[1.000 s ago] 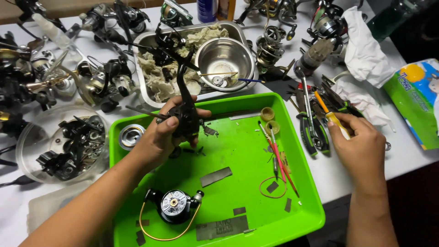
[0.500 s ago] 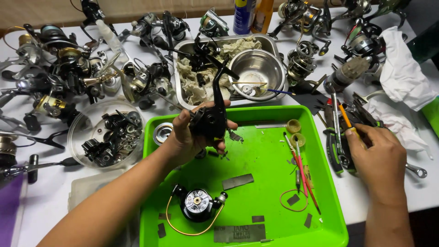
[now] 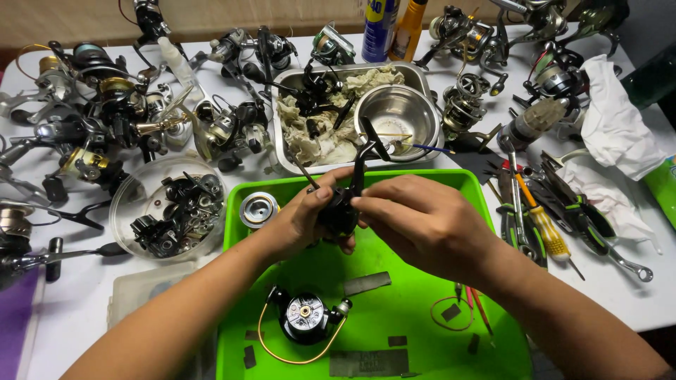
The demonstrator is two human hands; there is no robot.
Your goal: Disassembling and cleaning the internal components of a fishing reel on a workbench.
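Head view: my left hand (image 3: 299, 222) has a closed grip round the black reel body (image 3: 339, 214), held just above the green tray (image 3: 236, 309) near its 12 o'clock edge. My right hand (image 3: 415, 222) pinches shut at the body's top, touching it. At 6 o'clock on the tray lies a reel rotor (image 3: 304, 318); a small metal spool (image 3: 258, 209) sits at 10 o'clock. I judge a slip could drop small parts among the crowded worktop (image 3: 620, 281) clutter.
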